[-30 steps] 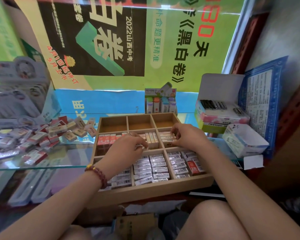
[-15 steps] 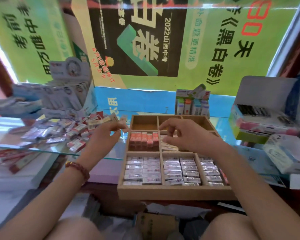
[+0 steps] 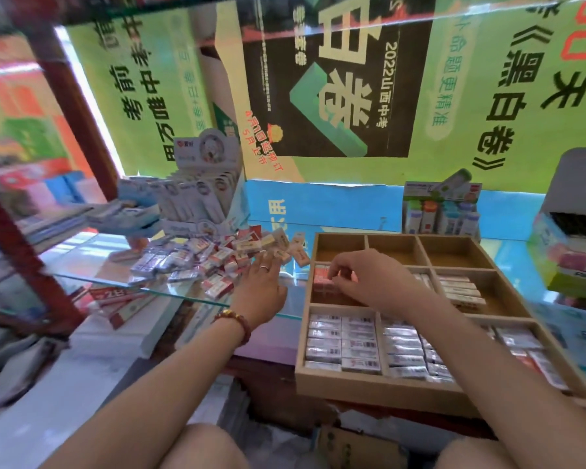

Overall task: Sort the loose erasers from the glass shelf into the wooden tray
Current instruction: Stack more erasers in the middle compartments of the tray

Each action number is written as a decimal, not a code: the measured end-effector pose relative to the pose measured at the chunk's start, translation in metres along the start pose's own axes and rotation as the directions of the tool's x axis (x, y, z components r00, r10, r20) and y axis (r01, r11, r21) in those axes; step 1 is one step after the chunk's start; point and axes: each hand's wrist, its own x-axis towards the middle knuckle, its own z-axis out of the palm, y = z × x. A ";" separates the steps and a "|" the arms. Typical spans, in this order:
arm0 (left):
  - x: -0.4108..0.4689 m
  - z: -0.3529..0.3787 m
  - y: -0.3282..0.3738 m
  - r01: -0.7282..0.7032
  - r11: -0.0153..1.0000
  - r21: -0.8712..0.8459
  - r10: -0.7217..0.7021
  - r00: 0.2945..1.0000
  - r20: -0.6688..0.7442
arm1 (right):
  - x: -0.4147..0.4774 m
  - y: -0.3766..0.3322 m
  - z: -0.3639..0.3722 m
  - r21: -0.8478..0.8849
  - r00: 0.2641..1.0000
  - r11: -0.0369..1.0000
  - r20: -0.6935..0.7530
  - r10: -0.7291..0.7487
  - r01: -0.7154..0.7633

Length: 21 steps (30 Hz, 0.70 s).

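Observation:
Loose erasers point(image 3: 200, 262) in red, cream and silvery wrappers lie heaped on the glass shelf point(image 3: 92, 262), left of the wooden tray point(image 3: 369, 384). My left hand point(image 3: 261, 289), with a ring and a bead bracelet, reaches into the heap's right edge, and its straight fingertips touch the cream erasers there. My right hand point(image 3: 362, 279) hovers over the tray's middle-left compartment, with curled fingers and thumb pinching the row of red erasers point(image 3: 320, 279). The front compartments are packed with silvery wrapped erasers point(image 3: 342, 343). The three back compartments hold nothing.
A white display box of stationery point(image 3: 200, 184) stands behind the heap. Behind the tray is a small box of correction items point(image 3: 440, 211), and to the right colourful cartons point(image 3: 569, 245). Boxes and books point(image 3: 126, 306) lie under the glass. My knees are below.
My left hand left the tray and went left to the eraser heap. My right hand shifted from the middle-right compartment to the red erasers at middle-left. The view swung left.

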 end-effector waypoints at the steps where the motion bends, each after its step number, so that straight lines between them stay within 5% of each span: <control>1: 0.002 0.000 -0.001 -0.017 0.998 0.057 0.016 1.000 0.025 | 0.000 0.002 0.001 -0.005 1.000 1.000 -0.005 0.010 -0.010; 4: 0.011 -0.005 0.002 -0.060 0.992 0.111 0.048 0.993 0.111 | -0.003 0.008 0.004 -0.007 1.000 1.000 0.013 0.012 -0.012; 7: 0.018 -0.008 0.007 -0.016 1.000 -0.024 0.020 0.984 0.176 | -0.007 0.015 0.005 0.009 0.999 1.000 0.028 0.026 -0.026; 14: -0.007 -0.007 0.011 -0.073 0.986 -0.150 0.054 0.990 -0.127 | -0.014 0.027 -0.004 0.071 0.999 0.996 -0.006 0.048 -0.048; 18: -0.008 -0.008 0.013 0.013 0.945 -0.328 -0.078 0.980 -0.186 | -0.012 0.024 -0.005 0.089 0.999 0.996 -0.014 0.030 -0.028; 21: -0.010 -0.005 0.014 0.101 0.954 -0.284 -0.160 0.968 -0.192 | -0.012 0.018 -0.005 0.112 1.000 0.994 -0.007 0.018 -0.017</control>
